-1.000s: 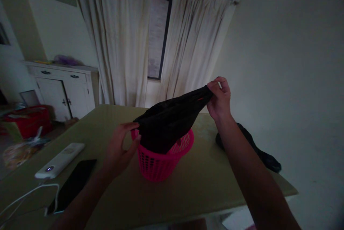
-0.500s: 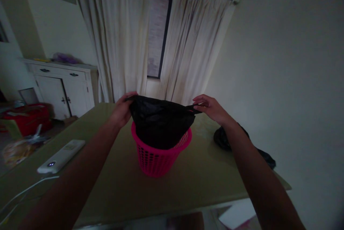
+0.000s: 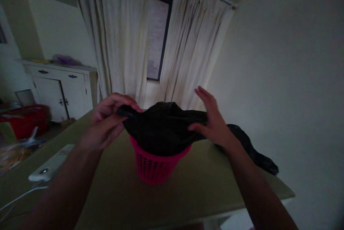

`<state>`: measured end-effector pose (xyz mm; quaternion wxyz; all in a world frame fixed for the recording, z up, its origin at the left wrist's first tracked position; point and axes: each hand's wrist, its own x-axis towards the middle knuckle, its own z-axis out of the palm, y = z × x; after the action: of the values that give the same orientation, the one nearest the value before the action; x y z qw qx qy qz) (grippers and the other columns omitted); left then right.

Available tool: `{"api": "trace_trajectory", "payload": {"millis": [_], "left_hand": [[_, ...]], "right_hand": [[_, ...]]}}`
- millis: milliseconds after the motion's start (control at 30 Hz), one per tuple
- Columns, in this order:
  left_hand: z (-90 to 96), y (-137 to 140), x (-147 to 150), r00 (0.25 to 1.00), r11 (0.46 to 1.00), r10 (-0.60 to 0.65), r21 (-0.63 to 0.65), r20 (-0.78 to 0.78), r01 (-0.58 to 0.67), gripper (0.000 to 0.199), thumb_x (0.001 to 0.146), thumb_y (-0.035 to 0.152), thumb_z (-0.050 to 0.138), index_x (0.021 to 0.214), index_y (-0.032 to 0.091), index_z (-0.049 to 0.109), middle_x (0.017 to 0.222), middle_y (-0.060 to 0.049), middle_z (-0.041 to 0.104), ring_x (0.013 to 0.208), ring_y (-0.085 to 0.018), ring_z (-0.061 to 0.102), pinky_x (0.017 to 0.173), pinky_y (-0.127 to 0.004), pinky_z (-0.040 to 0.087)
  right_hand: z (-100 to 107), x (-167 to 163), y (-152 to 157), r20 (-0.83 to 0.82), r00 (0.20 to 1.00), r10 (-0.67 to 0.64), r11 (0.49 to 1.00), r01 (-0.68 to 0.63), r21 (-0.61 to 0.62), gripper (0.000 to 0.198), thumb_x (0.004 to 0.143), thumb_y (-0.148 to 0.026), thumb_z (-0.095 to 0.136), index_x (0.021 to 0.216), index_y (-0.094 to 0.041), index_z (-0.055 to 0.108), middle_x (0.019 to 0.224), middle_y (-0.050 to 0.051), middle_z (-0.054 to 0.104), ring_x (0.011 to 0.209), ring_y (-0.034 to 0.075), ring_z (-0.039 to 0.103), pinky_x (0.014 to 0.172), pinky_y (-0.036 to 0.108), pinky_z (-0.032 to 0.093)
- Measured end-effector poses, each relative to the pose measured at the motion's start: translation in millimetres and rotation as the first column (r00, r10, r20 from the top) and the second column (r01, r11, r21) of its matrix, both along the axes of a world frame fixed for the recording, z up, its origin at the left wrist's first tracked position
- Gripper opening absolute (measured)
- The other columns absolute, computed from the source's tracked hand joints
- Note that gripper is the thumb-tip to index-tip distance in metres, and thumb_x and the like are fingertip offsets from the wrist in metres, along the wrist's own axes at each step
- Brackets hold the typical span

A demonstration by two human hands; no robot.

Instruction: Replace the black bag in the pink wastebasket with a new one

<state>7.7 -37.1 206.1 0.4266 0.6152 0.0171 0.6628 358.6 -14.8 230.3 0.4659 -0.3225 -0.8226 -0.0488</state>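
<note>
a thin black plastic bag sits with its lower part down inside a small pink perforated plastic basket, which stands near the middle of the olive-green counter. the bag's mouth is spread wide above the basket rim. the left hand has its grip clenched on the bag's left edge, fingers and thumb pinching a bunched fold. the right hand lies against the bag's right edge with the thumb on the film and the fingers splayed upward, so it touches rather than clamps.

the bag looks very light, limp and slick; it will crumple, slide through a loose pinch and probably tear if pulled hard over the rim. the sensible place to hold it is the top hem, pinched on opposite sides, not the sagging middle.

just beyond the right wrist a second dark bundle of plastic or cloth lies on the counter. a white power bank with a lit button and its white cable lie to the left. cream curtains hang behind.
</note>
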Motion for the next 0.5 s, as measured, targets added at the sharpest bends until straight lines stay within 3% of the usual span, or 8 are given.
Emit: {"api": "trace_trajectory", "payload": {"millis": [67,100,167,233,267,367,433,500], "left_hand": [[2.3,-10,12,0.993,0.995,-0.053,0.076,-0.109,0.061,0.014,0.097,0.022,0.087,0.111,0.025,0.087,0.102,-0.002,0.084,0.097,-0.015,0.081,0.089,-0.021,0.067],[1.4,-12,15,0.983,0.988,-0.095,0.107,-0.154,0.112,0.018,0.097,0.026,0.087,0.114,0.028,0.087,0.103,-0.003,0.084,0.098,-0.017,0.082,0.089,-0.024,0.068],[-5.9,-5,10,0.976,0.983,-0.132,0.107,-0.176,0.153,0.035,0.092,0.04,0.092,0.126,0.035,0.085,0.117,-0.005,0.086,0.112,-0.025,0.083,0.093,-0.034,0.071],[-19.6,12,-3,0.987,0.999,-0.029,0.033,-0.161,0.035,0.063,0.082,0.053,0.098,0.141,0.04,0.079,0.147,-0.007,0.078,0.137,-0.035,0.075,0.105,-0.045,0.07],[-27.4,21,-11,0.981,0.998,0.065,-0.002,-0.186,-0.066,0.075,0.078,0.054,0.101,0.148,0.04,0.075,0.16,-0.008,0.07,0.149,-0.038,0.066,0.113,-0.05,0.066],[-44.1,42,-17,0.887,0.978,0.195,0.019,-0.418,-0.206,0.094,0.069,0.048,0.107,0.154,0.035,0.069,0.164,-0.013,0.067,0.157,-0.042,0.057,0.125,-0.057,0.056],[-44.4,43,-3,0.821,0.978,0.141,-0.048,-0.553,-0.201,0.082,0.076,0.055,0.102,0.149,0.031,0.071,0.156,-0.015,0.072,0.152,-0.042,0.062,0.124,-0.059,0.055],[-37.0,37,21,0.839,0.967,0.091,-0.154,-0.537,-0.204,0.057,0.092,0.068,0.085,0.129,0.026,0.078,0.142,-0.015,0.078,0.146,-0.038,0.067,0.125,-0.058,0.054]], "right_hand": [[-3,-46,-8,0.2,0.958,0.205,0.973,-0.176,-0.152,0.112,0.072,-0.072,0.1,0.167,-0.033,0.054,0.168,0.016,0.059,0.156,0.044,0.052,0.13,0.061,0.041],[-5,-64,-6,0.282,0.913,0.294,0.943,-0.229,-0.242,0.103,0.077,-0.067,0.098,0.164,-0.031,0.058,0.155,0.016,0.069,0.146,0.042,0.062,0.125,0.059,0.046],[-13,-88,7,0.394,0.838,0.379,0.901,-0.236,-0.365,0.063,0.089,-0.049,0.092,0.144,-0.025,0.075,0.122,0.013,0.083,0.116,0.037,0.076,0.109,0.051,0.055],[-20,-95,26,0.356,0.857,0.374,0.884,-0.213,-0.416,0.023,0.098,-0.036,0.08,0.117,-0.023,0.083,0.099,0.008,0.083,0.097,0.032,0.077,0.094,0.042,0.056],[-22,-95,34,0.284,0.894,0.345,0.882,-0.205,-0.425,0.015,0.103,-0.034,0.073,0.106,-0.023,0.083,0.094,0.006,0.082,0.093,0.03,0.077,0.088,0.039,0.055],[-25,-96,45,0.077,0.965,0.25,0.883,-0.195,-0.426,0.029,0.109,-0.039,0.063,0.092,-0.022,0.078,0.088,0.002,0.079,0.089,0.027,0.076,0.079,0.036,0.052],[-25,-102,41,0.092,0.951,0.295,0.875,-0.23,-0.426,0.023,0.106,-0.036,0.066,0.094,-0.022,0.079,0.092,0.003,0.08,0.092,0.028,0.076,0.083,0.038,0.054],[-26,-108,36,0.152,0.905,0.397,0.851,-0.301,-0.43,0.016,0.101,-0.036,0.074,0.103,-0.022,0.081,0.103,0.006,0.082,0.101,0.029,0.077,0.092,0.04,0.056]]}}
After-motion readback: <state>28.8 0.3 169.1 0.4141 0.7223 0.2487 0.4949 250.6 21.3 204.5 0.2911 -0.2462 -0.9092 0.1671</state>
